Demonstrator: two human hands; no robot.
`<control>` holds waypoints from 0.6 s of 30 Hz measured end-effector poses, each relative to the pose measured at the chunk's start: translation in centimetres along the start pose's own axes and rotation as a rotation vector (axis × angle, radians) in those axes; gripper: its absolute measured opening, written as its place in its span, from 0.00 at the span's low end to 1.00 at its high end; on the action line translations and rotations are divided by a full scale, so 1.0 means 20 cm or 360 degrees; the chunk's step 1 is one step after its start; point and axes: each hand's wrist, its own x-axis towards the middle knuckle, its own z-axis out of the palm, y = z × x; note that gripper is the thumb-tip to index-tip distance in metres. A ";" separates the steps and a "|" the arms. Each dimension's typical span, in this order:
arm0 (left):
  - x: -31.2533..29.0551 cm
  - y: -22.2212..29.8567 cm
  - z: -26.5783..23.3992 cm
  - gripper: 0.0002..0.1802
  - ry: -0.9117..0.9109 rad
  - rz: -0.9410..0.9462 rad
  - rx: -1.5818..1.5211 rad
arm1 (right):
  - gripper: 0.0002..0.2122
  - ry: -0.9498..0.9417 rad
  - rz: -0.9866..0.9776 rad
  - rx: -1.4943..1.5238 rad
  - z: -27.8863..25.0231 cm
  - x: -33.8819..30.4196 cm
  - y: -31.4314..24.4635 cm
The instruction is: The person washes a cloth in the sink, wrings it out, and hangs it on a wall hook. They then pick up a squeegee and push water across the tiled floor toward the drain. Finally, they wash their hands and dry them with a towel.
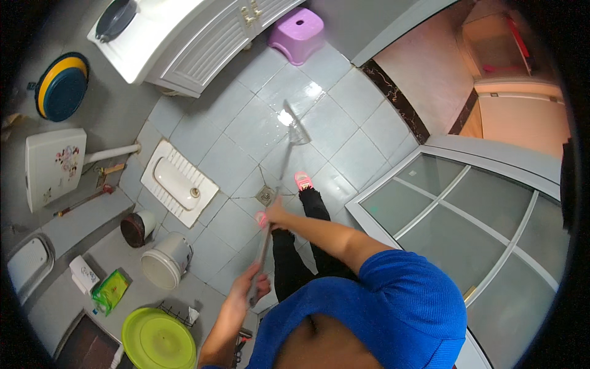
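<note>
A long-handled floor squeegee (284, 163) runs up and away from me, slightly blurred. Its wide blade rests on the wet, shiny grey floor tiles (246, 132). My right hand (276, 213) is wrapped round the middle of the handle. Closer to my body, my left hand (249, 284) grips the handle near its top end. Beyond my feet, in pink slippers (303, 180), the blade lies flat on the tiles. A square floor drain (265, 195) sits just left of the handle.
At left are a squat toilet (175, 181), a white bucket (165, 261) and a green basin (158, 338). A purple stool (298, 34) stands beside the white vanity cabinet (206, 49). The glass door (473, 215) stands open at right, beside a dark threshold (396, 101).
</note>
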 end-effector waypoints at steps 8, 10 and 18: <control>-0.37 0.01 -0.16 0.11 -0.0359 0.0244 0.0012 | 0.33 -0.0233 -0.0159 -0.0252 0.35 -0.20 0.05; -0.26 0.01 -0.13 0.10 -0.0531 0.0205 -0.0127 | 0.34 -0.0122 -0.0343 -0.0120 0.24 -0.05 0.00; 0.51 0.20 0.47 0.12 -0.0982 -0.0004 -0.0962 | 0.30 0.0017 -0.0437 -0.0578 -0.36 0.35 -0.77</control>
